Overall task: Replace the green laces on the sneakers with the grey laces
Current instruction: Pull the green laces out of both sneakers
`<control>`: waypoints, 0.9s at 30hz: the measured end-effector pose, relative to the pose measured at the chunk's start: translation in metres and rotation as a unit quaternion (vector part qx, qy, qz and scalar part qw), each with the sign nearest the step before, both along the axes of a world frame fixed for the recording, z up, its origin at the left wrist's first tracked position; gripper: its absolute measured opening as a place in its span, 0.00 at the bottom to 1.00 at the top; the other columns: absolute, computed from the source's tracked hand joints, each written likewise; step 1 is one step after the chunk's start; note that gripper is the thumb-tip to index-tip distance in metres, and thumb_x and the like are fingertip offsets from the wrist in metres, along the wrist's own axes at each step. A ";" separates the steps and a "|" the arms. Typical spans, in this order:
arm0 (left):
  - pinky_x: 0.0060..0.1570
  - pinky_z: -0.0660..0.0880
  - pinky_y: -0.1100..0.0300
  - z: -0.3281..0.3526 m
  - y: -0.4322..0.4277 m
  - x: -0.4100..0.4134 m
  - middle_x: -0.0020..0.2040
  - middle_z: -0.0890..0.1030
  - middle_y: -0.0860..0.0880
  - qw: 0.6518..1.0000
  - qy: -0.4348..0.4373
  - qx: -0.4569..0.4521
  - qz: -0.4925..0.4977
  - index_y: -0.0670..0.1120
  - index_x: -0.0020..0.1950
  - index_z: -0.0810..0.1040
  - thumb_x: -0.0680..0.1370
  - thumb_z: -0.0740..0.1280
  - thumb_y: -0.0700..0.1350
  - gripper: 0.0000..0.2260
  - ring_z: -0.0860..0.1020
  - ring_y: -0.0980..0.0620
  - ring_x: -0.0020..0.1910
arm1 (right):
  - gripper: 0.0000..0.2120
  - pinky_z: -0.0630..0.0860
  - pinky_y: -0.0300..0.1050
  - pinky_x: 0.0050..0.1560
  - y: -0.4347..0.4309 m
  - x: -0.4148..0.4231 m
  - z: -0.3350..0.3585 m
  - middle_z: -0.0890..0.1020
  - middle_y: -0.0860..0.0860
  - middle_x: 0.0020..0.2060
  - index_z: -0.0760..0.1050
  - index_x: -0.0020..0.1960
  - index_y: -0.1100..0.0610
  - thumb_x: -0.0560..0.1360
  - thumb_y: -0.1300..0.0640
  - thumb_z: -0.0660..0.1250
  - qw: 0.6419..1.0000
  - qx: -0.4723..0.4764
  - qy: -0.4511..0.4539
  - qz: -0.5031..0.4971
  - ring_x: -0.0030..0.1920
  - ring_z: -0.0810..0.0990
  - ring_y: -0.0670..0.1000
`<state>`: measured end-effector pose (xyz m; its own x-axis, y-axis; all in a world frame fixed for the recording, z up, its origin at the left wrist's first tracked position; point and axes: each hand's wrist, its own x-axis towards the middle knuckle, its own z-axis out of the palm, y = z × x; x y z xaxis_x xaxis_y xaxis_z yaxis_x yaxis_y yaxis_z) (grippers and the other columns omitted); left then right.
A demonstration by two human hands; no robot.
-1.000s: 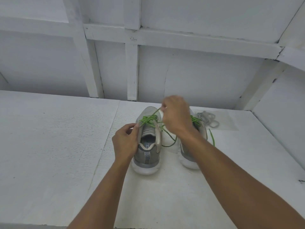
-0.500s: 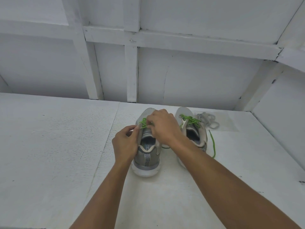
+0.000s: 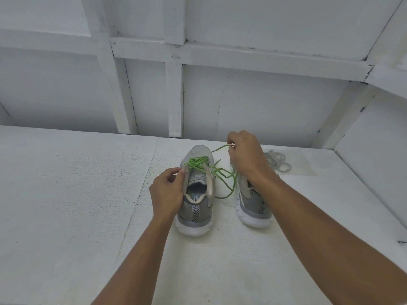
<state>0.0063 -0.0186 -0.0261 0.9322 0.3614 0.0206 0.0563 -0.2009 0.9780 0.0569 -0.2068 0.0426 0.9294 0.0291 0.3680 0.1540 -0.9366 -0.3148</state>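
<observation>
Two grey sneakers with white soles stand heel-towards-me on the white table. The left sneaker [image 3: 196, 203] carries a loosened green lace [image 3: 198, 162]. My left hand [image 3: 167, 192] grips its left collar edge near the top eyelets. My right hand [image 3: 244, 157] is raised above and beyond the right sneaker [image 3: 253, 208] and pinches a strand of the green lace, drawn taut from the left shoe. Slack loops of green lace lie between the shoes. The right sneaker's upper is mostly hidden by my right wrist. The grey laces [image 3: 277, 160] lie bundled at the back right.
The white table [image 3: 77, 194] meets a white framed wall [image 3: 253, 106] just behind the shoes. A side wall closes the right. A thin clear sheet [image 3: 301, 164] lies under the grey laces.
My right hand has risen from the left shoe's eyelets to the upper right, drawing out a length of green lace. My left hand has stayed on the shoe's collar.
</observation>
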 end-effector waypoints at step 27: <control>0.63 0.67 0.51 0.042 -0.001 0.046 0.66 0.76 0.50 0.802 -0.108 0.517 -0.278 0.48 0.53 0.83 0.78 0.66 0.50 0.10 0.67 0.48 0.67 | 0.13 0.57 0.44 0.39 0.059 -0.070 -0.049 0.72 0.51 0.40 0.65 0.40 0.57 0.82 0.55 0.53 0.965 0.225 0.104 -0.085 0.42 0.68 0.53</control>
<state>0.0526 -0.0198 0.0156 0.8778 -0.4235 0.2239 -0.4714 -0.8465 0.2475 -0.0128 -0.1478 -0.0062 0.9621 -0.2485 0.1122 -0.1001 -0.7046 -0.7025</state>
